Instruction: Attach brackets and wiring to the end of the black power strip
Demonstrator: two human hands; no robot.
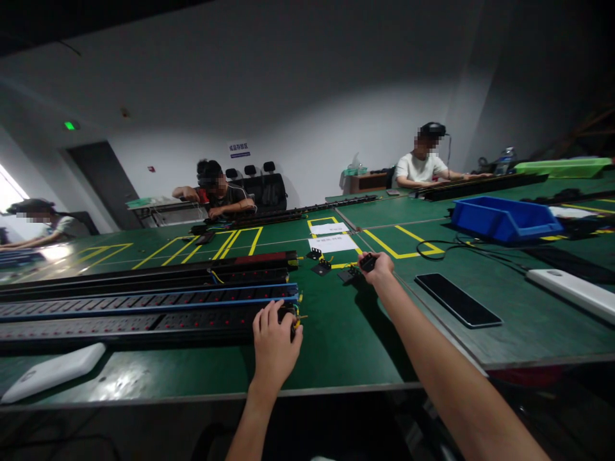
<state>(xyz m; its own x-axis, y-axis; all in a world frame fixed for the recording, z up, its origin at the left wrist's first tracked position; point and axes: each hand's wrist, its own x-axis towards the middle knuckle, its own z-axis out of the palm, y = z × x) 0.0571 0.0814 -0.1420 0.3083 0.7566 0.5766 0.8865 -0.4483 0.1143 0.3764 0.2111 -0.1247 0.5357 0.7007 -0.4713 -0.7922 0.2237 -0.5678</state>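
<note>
We list two bare hands, at seven (277,336) and four (377,266) o'clock; three co-workers, at nine (62,225), ten (235,197) and two (416,169); two white oblong devices, at eight (55,372) and just past three (574,291); one blue bin (500,200), at three; one phone (458,299), at four; two paper sheets (332,243), central.

- The left hand (277,336) touches the end of a long black power strip (206,324).
- The right hand (379,265) holds a small black part (368,262).
- Black brackets (321,267) lie near it on the green table (336,362).
- A phone (457,299) and a blue bin (494,219) sit farther right.
</note>
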